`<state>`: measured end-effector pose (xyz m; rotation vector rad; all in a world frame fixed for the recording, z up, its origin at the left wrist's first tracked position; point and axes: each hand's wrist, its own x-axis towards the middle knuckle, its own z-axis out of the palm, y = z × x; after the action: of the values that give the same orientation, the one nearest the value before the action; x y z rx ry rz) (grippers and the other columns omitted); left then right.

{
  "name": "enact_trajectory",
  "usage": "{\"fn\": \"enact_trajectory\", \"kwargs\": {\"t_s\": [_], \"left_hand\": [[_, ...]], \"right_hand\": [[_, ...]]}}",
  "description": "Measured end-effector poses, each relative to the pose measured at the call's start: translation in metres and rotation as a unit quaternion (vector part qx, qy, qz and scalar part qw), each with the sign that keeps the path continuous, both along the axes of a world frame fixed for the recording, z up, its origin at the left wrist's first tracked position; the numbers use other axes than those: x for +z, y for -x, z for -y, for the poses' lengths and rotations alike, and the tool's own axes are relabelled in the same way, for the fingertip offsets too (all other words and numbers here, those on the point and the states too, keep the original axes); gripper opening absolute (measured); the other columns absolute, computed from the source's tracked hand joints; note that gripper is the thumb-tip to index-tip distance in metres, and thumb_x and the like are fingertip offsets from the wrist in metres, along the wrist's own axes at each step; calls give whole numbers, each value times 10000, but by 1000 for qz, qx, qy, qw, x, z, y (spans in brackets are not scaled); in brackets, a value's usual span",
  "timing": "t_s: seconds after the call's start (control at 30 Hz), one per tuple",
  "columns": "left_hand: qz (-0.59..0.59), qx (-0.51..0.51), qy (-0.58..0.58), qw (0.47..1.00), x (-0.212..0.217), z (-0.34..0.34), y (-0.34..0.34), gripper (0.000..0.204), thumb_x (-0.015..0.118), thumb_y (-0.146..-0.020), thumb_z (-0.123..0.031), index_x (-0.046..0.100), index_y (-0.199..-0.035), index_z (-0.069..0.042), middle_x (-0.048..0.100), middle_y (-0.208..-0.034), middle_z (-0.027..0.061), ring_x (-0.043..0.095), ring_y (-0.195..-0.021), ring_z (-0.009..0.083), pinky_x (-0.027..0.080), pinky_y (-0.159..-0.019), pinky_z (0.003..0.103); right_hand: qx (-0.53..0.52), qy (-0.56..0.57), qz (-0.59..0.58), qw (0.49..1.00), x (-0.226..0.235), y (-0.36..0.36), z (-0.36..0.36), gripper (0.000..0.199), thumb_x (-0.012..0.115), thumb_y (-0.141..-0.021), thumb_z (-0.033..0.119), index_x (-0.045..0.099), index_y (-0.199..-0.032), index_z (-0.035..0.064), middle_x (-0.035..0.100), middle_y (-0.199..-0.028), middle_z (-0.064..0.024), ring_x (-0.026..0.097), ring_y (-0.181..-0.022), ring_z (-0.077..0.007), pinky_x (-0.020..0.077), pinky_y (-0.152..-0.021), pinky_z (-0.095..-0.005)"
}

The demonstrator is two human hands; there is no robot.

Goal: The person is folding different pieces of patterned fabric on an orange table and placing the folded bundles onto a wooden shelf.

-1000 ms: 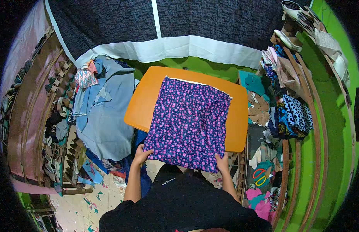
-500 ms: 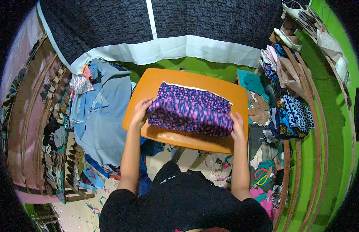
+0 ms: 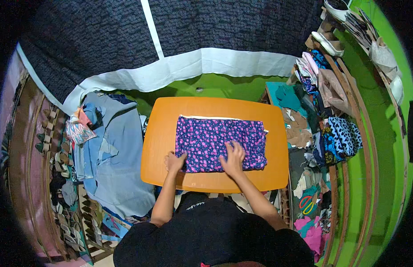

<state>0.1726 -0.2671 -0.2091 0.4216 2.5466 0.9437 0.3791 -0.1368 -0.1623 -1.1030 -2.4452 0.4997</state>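
Observation:
A folded piece of dark blue cloth with a pink flower print (image 3: 206, 138) lies flat on a small orange table (image 3: 159, 133). Its pale backing peeks out along the far edge and at the right side. My left hand (image 3: 174, 163) rests at the cloth's near left corner, thumb reaching toward the fabric and fingers on the tabletop beside it. On the near half of the cloth, right of its middle, lies my right hand (image 3: 233, 158) with the fingers spread. Neither hand grips anything.
Grey-blue fabric (image 3: 115, 155) is heaped left of the table, beside racks of shoe forms (image 3: 46, 133). On the right, a bench holds scraps, scissors (image 3: 308, 204) with red and yellow handles, and folded leopard-print cloth (image 3: 344, 135). A dark curtain (image 3: 233, 26) hangs behind.
The cloth, lifted and folding over between both hands before, now lies flat. My right hand has let go of its right edge and moved left onto it; my left hand has come nearer me.

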Motion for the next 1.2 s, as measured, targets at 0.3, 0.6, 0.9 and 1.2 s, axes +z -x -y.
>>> {"fn": "enact_trajectory", "kwargs": {"t_s": [0.3, 0.6, 0.9, 1.2], "left_hand": [[324, -131, -151, 925, 15, -20, 2, 346, 620, -682, -133, 489, -953, 40, 570, -854, 61, 544, -706, 152, 449, -655, 277], [175, -282, -418, 845, 70, -99, -50, 310, 582, -705, -70, 482, -993, -18, 511, -979, 79, 502, -862, 155, 401, -790, 276], [149, -597, -307, 726, 78, -154, -153, 285, 591, -729, -268, 522, -923, -73, 168, -1328, 177, 136, -1235, 325, 167, -977, 392], [-29, -278, -332, 901, 67, -94, -89, 221, 552, -713, -153, 530, -892, -26, 444, -1085, 157, 424, -1014, 308, 331, -866, 383]], "right_hand": [[76, 75, 128, 986, -32, 36, 12, 604, 541, -714, 380, 319, -1242, 188, 139, -1337, -97, 117, -1207, -372, 82, -930, -574], [29, 501, -282, 817, -47, 16, -42, 459, 319, -848, 404, 429, -1168, 93, 445, -1162, -73, 426, -1014, -227, 327, -843, -378], [-100, 590, -399, 695, -20, -103, -95, 596, 306, -830, 478, 288, -1234, 40, 375, -1211, -129, 427, -1054, -263, 350, -860, -407], [-118, 374, -258, 883, -56, -104, -103, 350, 486, -695, -86, 455, -1036, -15, 530, -1006, -75, 497, -926, -166, 352, -853, -288]]}}
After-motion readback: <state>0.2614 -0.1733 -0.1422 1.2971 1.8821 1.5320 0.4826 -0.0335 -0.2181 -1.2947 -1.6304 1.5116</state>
